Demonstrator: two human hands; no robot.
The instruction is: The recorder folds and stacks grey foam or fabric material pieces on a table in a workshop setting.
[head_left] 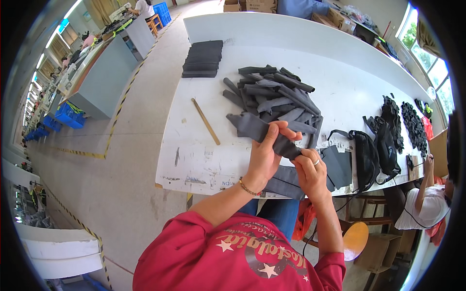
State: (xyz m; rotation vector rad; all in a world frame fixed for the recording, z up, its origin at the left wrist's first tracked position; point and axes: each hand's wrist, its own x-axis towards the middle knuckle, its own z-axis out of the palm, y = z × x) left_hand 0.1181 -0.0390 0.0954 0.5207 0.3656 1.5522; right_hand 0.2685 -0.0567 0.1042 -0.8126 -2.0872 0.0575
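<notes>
Seen from above, a person in a red shirt stands at the near edge of a long white desk (194,160), both bare hands raised over it. Their left hand (264,157), with a thin bracelet at the wrist, has its grip closed around a long dark grey fabric strip (257,130), thumb on top and fingers wrapped beneath. Their right hand (310,172), wearing a ring, pinches the right end of the same strip between thumb and fingertips. The strip slants from upper left to lower right, held just above the desk's near edge. Just beyond the hands lies a loose pile of similar grey strips (274,94), tumbled across one another. At the far left of the desk sits a neat stack of dark fabric pieces (201,60). A slim wooden stick (205,121) lies diagonally to the left of the pile. To the right rest black bags (376,150) with straps, and another person sits at the desk's right end.
</notes>
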